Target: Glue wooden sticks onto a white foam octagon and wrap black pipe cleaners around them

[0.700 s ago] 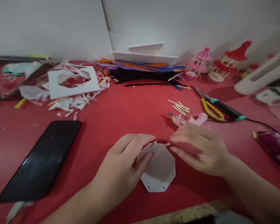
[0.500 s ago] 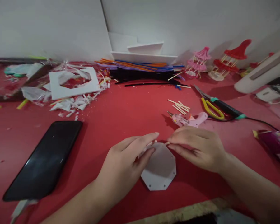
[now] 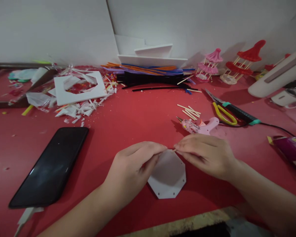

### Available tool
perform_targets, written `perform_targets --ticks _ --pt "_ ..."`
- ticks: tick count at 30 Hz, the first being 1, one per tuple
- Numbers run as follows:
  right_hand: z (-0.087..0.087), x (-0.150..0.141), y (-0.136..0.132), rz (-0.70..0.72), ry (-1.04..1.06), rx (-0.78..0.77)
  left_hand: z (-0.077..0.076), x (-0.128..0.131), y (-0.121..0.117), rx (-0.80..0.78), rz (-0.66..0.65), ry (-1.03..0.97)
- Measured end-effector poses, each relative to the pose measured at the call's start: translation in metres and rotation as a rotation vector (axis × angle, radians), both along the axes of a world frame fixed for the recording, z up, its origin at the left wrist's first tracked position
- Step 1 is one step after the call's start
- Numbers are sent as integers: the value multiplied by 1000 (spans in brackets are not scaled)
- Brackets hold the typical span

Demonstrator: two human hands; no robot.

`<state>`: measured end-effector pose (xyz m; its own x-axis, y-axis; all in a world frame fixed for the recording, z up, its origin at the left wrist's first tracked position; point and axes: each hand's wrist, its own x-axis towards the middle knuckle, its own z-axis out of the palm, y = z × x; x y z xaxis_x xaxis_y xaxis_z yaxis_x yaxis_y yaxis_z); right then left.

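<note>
A white octagonal board (image 3: 168, 179) with small holes near its corners lies on the red table in front of me. My left hand (image 3: 135, 168) is closed over the board's upper left side, thumb and fingers pressed together at the edge; part of the board is hidden under it. My right hand (image 3: 207, 154) pinches a short wooden stick (image 3: 173, 150), whose end touches the board's top edge by a corner. Most of that stick is covered by the fingers. Just beyond my right hand lies a pink glue gun (image 3: 197, 125).
Several short sticks (image 3: 190, 112) lie behind the glue gun. Yellow-handled scissors (image 3: 224, 113) and a black soldering-type tool (image 3: 243, 113) are to the right. A black phone (image 3: 51, 168) lies left. Behind are foam scraps (image 3: 81, 108), pipe cleaners (image 3: 148, 77) and a pink tiered model (image 3: 208, 65).
My left thumb and fingers have closed together on the board's edge. My right hand has shifted slightly left with the stick. The view has moved a little.
</note>
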<state>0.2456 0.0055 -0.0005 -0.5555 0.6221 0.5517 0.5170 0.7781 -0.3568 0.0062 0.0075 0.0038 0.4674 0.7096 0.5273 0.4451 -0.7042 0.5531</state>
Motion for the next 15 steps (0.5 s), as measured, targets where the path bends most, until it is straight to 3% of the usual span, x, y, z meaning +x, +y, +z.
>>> perform_targets --ticks 9,15 --pt "-1 0 0 -5 -9 2 -1 0 0 -2 26 34" --pt "1 -1 0 8 -4 0 -5 -1 -5 -157 111 51"
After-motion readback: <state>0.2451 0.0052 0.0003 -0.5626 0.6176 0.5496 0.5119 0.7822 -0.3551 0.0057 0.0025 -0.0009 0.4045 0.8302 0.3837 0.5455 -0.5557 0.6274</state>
